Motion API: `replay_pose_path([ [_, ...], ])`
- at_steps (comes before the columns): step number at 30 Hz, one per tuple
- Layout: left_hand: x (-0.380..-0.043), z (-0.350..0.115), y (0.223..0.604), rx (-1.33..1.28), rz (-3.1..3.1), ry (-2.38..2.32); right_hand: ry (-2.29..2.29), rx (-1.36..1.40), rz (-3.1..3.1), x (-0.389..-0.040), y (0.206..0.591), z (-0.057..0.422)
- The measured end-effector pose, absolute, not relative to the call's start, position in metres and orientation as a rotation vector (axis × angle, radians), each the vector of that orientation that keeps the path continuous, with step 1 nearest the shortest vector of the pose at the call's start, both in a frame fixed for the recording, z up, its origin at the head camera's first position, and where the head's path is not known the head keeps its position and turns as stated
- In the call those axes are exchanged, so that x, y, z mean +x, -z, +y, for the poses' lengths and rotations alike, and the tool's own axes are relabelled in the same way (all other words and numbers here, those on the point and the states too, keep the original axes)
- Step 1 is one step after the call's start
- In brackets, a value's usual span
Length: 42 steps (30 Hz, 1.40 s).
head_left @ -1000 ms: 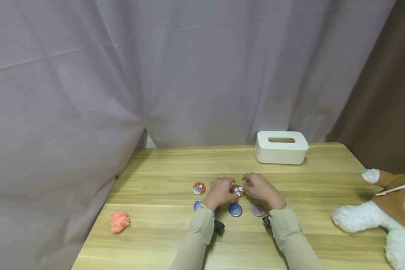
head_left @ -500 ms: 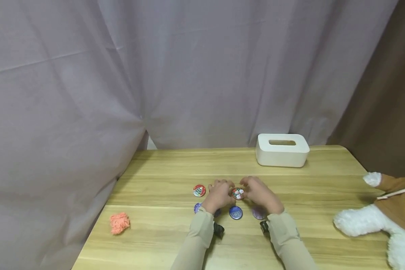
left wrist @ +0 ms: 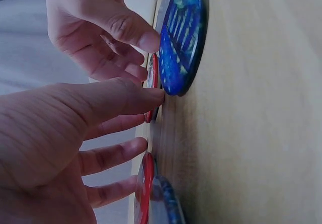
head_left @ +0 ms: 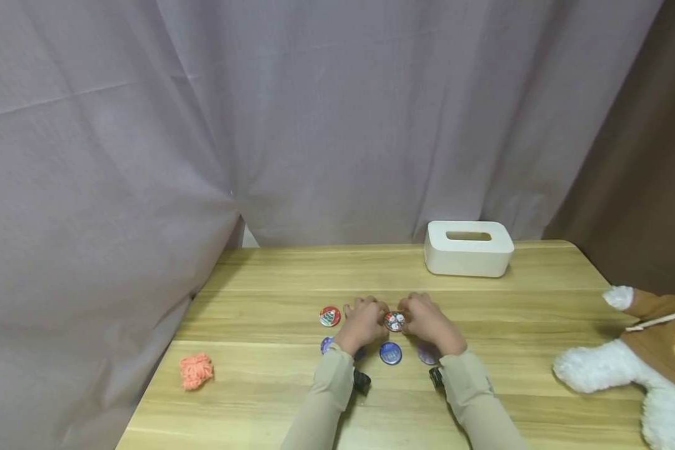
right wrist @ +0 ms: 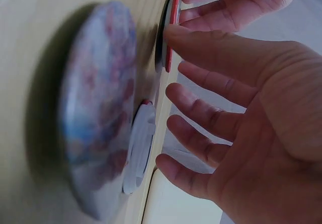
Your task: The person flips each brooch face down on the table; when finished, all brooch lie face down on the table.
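Observation:
A red-rimmed button badge (head_left: 395, 321) with snowmen on it lies face up between the two hands. My left hand (head_left: 364, 325) holds its left edge between thumb and fingers. On the opposite edge, my right hand (head_left: 432, 322) has its thumb and index finger, the other fingers spread apart. A blue badge (left wrist: 183, 38) rests nearer me, just below the hands. Left of them sits a red badge with a Christmas tree (head_left: 330, 316). A violet badge (head_left: 326, 344) is partly covered by the left wrist. Under the right hand are a pale purple badge (right wrist: 98, 108) and a whitish badge (right wrist: 141, 148).
A white tissue box (head_left: 469, 250) stands at the back right of the wooden table (head_left: 270, 387). Coral yarn (head_left: 196, 371) lies at the left. A plush toy (head_left: 658, 337) in a brown top is at the right edge. Grey curtain hangs behind.
My right hand has moved left and closed in on the snowman badge's right edge. The left hand has stayed at its left edge. The other badges keep their places.

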<state>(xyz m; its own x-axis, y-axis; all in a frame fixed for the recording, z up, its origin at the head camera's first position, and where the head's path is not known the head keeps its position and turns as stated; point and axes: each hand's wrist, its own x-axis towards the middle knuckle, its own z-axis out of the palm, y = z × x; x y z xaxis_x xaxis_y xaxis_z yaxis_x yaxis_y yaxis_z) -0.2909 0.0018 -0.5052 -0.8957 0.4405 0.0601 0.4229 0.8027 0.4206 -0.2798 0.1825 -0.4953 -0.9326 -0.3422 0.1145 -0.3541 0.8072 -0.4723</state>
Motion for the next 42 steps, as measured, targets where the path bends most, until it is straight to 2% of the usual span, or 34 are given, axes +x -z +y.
replay_pose_path([
  [15,-0.2909,0.0039,0.5081,0.68,2.949,-0.673,-0.794,0.559,-2.98,-0.2799,0.4972,0.1824],
  [42,-0.2898,0.0083,0.5067,0.812,2.997,-0.691,-0.801,0.65,-2.927,-0.2781,0.4938,0.1824],
])
